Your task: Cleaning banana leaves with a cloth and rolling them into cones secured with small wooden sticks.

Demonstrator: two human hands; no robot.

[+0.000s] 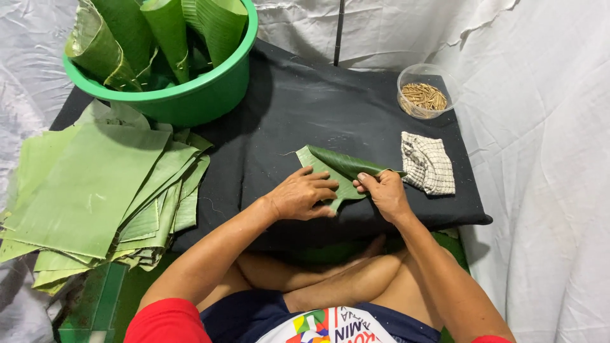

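Bare black table [305, 108] lies open between the green tub [190, 95] at the far left and the clear bowl [424, 95] and checked cloth [427, 162] at the right, while the leaf stack [95, 190] blocks the left edge and both hands crowd the near middle.
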